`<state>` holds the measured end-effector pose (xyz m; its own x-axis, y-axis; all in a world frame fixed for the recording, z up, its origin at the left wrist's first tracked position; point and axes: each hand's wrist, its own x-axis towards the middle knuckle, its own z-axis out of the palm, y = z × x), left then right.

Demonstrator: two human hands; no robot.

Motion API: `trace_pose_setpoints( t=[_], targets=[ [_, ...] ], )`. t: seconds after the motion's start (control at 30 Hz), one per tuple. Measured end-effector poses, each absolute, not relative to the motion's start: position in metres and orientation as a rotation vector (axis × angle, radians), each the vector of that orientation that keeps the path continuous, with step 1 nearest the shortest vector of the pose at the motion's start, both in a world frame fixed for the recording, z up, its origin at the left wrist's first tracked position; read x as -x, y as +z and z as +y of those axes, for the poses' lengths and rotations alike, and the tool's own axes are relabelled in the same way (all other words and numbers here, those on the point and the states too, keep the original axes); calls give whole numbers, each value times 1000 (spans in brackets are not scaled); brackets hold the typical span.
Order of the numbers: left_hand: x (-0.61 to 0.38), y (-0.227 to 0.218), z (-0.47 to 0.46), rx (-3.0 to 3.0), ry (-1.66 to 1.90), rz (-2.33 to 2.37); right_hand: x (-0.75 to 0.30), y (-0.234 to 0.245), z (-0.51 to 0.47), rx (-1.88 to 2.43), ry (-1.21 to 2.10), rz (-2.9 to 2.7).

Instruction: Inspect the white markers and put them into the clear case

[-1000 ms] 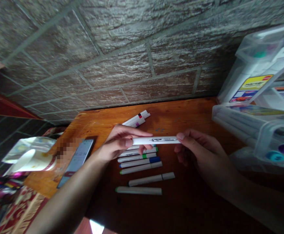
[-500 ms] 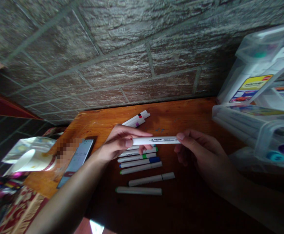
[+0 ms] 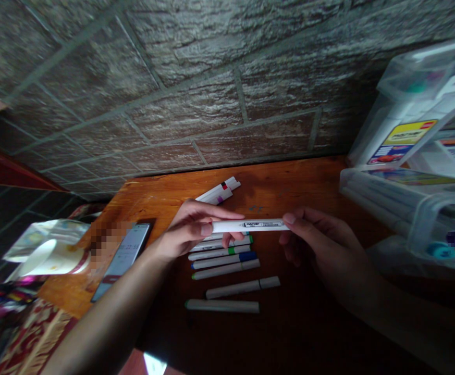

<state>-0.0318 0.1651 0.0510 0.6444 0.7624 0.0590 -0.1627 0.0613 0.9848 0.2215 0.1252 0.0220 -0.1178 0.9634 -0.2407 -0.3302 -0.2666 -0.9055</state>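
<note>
A white marker (image 3: 250, 225) is held level above the wooden table (image 3: 290, 182), one end in each hand. My left hand (image 3: 190, 229) pinches its left end between thumb and fingers. My right hand (image 3: 321, 245) grips the right end with thumb and fingertips. Below the marker lie several white markers (image 3: 223, 260) with coloured caps, side by side on the table. Two more markers (image 3: 219, 191) lie farther back near the wall.
A clear plastic marker case (image 3: 410, 172) stands open at the right, with coloured caps showing. A phone (image 3: 123, 258) lies at the left, beside a white cup in a foil bag (image 3: 47, 252). A brick wall (image 3: 196, 83) rises behind the table.
</note>
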Motion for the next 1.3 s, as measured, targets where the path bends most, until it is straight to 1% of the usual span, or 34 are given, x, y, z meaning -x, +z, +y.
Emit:
trace_pose_setpoints(
  t=[1.3],
  targets=[
    [33, 52, 164, -1328, 760, 587, -221, 27, 124, 1089, 1598, -871]
  ],
)
